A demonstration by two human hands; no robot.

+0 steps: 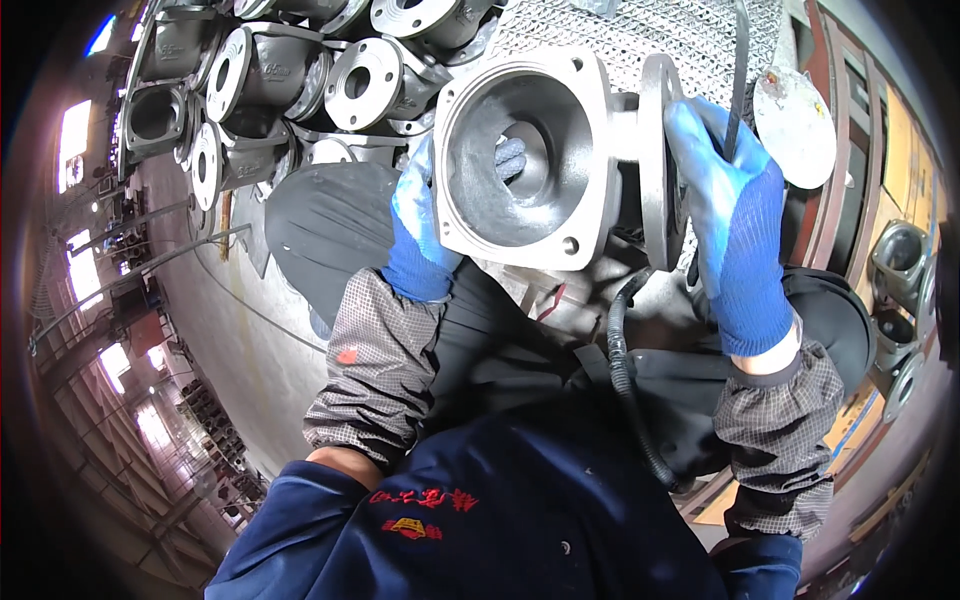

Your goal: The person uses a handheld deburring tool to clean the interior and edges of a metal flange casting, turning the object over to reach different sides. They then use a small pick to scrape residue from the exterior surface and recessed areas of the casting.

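Observation:
Between my hands, in front of my knees, is a grey cast-metal valve body (565, 175). Its square flange with corner holes and wide round bore is turned toward me, and a round flange (657, 165) stands at its right side. My left hand (418, 225), in a blue coated glove, grips the left edge of the square flange. Grey-blue gloved fingertips (511, 158) show through the bore. On the right, my right hand (728, 195), gloved the same way, is closed against the round flange's outer face; some of its fingers are hidden behind it.
Several similar valve bodies (270, 78) are stacked at the far left. Beyond the held casting lies a mesh-patterned surface (660, 30). A whitish oval plate (797, 135) and a reddish metal frame (828, 75) stand right. A black corrugated hose (618, 345) runs between my legs; more castings (900, 250) sit far right.

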